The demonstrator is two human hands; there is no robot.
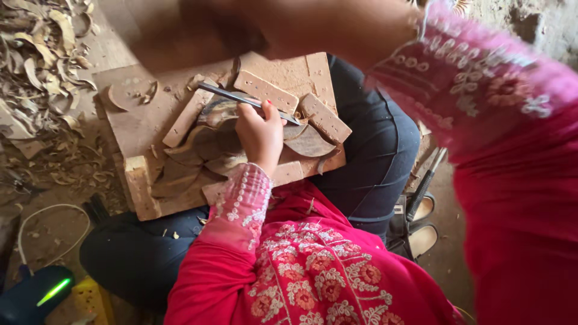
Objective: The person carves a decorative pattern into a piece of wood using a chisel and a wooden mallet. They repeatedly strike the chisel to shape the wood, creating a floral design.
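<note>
My left hand (pixel 259 133), its grip closed around a metal chisel (pixel 247 100), sets the blade on a carved wooden piece (pixel 208 144) lying on a wooden board (pixel 144 120) across my lap. My right hand (pixel 205 30), raised and blurred, perhaps grips something.

woodcarving workshop | wood shavings (pixel 42 54) | carving board (pixel 144 120) | dirt floor (pixel 54 180)

No packages, labels, signs or screens appear in this view.
</note>
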